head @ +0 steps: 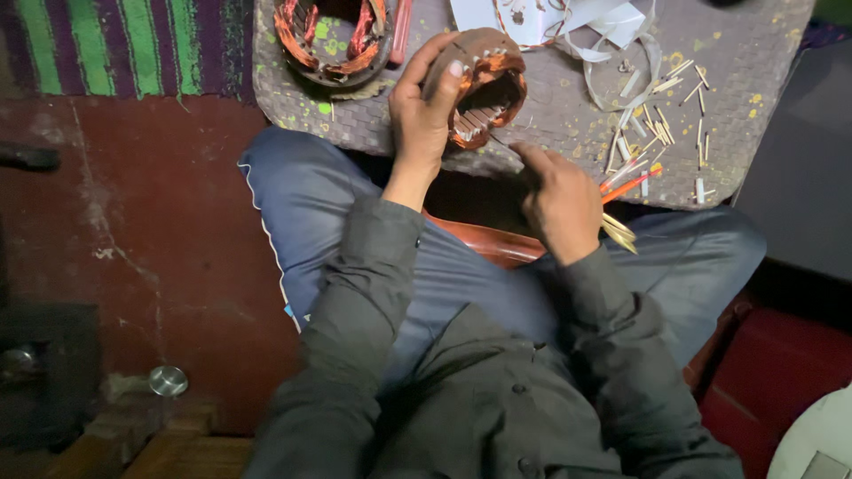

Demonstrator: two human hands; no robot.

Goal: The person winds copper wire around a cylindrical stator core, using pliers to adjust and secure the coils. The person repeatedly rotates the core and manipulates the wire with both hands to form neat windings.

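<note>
Copper-wound stator (484, 89) clamped in left hand (426, 111), right hand (559, 200) pinching thin sticks (619, 232), woven mat (550, 115) beneath

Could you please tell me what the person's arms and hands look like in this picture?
Both arms wear long, dark grey sleeves of a buttoned shirt, reaching the wrists. The left hand and right hand are bare: no gloves, rings or watch visible.

Your left hand (424, 111) reaches forward, fingers curled over the top of the motor stator (484, 89) and thumb pressed on its outer face, wrist straight, forearm sleeved in grey. Your right hand (559, 200) sits nearer your body than the stator, just below it, fist closed, knuckles up, fingertips pinched toward its lower edge.
</note>
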